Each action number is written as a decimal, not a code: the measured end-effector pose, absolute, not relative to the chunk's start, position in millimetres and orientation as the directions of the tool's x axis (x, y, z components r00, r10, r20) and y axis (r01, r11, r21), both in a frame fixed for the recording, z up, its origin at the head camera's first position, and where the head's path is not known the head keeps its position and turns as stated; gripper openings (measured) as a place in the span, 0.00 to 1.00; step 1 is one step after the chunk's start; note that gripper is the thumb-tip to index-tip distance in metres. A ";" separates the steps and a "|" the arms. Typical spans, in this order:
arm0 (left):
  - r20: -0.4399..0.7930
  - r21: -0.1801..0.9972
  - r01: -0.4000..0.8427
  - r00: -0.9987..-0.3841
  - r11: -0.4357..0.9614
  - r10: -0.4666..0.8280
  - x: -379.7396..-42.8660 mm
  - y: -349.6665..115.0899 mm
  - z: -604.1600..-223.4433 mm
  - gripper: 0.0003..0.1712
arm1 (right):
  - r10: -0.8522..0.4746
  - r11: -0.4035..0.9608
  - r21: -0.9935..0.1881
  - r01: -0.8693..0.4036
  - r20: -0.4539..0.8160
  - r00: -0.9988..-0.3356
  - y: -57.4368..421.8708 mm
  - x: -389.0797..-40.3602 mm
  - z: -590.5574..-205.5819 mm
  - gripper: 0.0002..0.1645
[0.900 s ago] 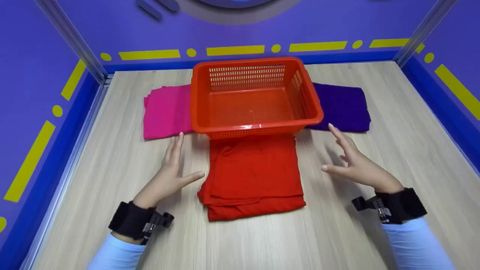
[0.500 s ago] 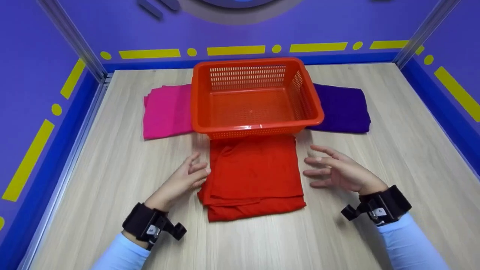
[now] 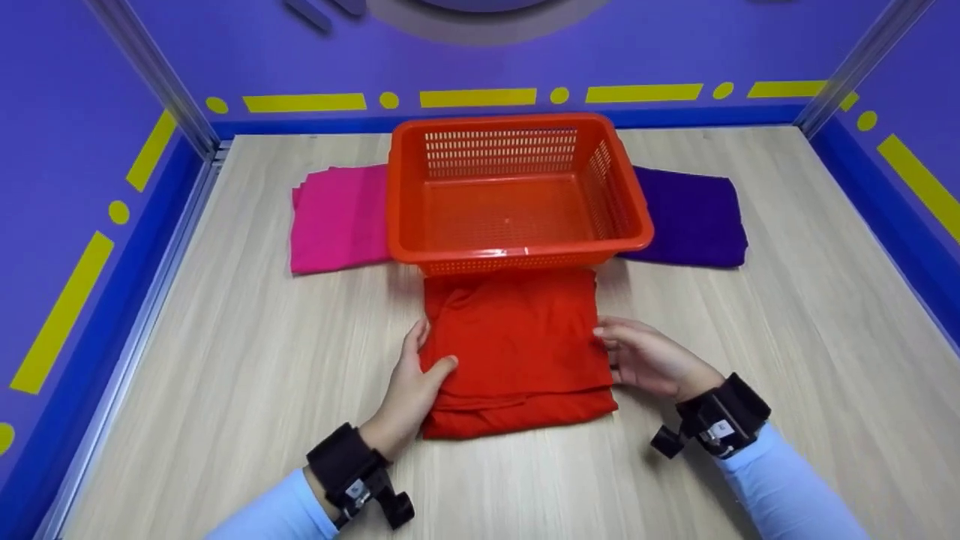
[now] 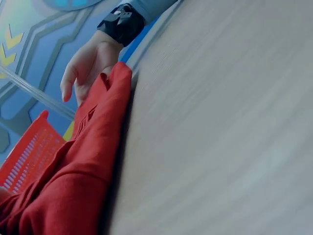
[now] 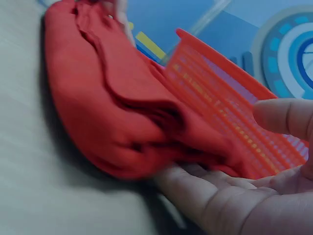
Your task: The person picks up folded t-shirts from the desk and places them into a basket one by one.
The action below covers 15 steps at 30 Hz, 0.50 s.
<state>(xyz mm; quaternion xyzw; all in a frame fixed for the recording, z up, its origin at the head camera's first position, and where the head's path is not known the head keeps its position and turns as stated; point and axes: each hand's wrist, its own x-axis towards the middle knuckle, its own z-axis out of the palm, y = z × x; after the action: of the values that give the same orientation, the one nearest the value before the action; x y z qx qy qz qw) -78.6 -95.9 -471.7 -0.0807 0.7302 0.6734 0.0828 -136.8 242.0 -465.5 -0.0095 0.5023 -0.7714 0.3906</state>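
Note:
A folded red cloth lies on the table in front of the orange-red basket, its far edge against or under the basket. My left hand holds the cloth's left side, thumb on top and fingers at the edge, partly hidden. At the cloth's right side is my right hand. The right wrist view shows its fingers slipped beneath the cloth's edge, with the thumb raised apart from the fabric. In the left wrist view the cloth forms a thick folded edge.
A folded pink cloth lies left of the basket and a folded purple cloth right of it, both partly hidden by it. Blue-purple panels wall the table at the back and sides.
Both hands have moved inward from beside the red cloth to its left and right edges. The left thumb now lies on the cloth. The basket and the other cloths stay in place.

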 end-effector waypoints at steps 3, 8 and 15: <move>-0.265 0.964 -0.265 -0.964 -0.037 -0.009 -81.4 -89.3 -476.2 0.46 | -0.574 -0.185 -0.775 0.604 -0.414 -0.707 231.1 -135.4 -469.1 0.12; -0.341 0.916 -0.351 -0.936 -0.194 0.081 -88.5 -82.8 -480.6 0.45 | -0.501 -0.191 -0.747 0.636 -0.483 -0.718 220.2 -134.4 -474.9 0.10; -0.389 0.882 -0.421 -0.904 -0.210 0.179 -97.1 -81.0 -484.3 0.49 | -0.466 -0.194 -0.725 0.661 -0.525 -0.712 218.3 -131.9 -481.3 0.24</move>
<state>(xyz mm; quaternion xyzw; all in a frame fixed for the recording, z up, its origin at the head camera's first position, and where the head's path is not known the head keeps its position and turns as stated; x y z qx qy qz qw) -97.1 -81.0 -484.3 -0.1016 0.5975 0.7712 0.1946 -131.9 218.3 -481.3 0.0943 0.5177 -0.7667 0.3676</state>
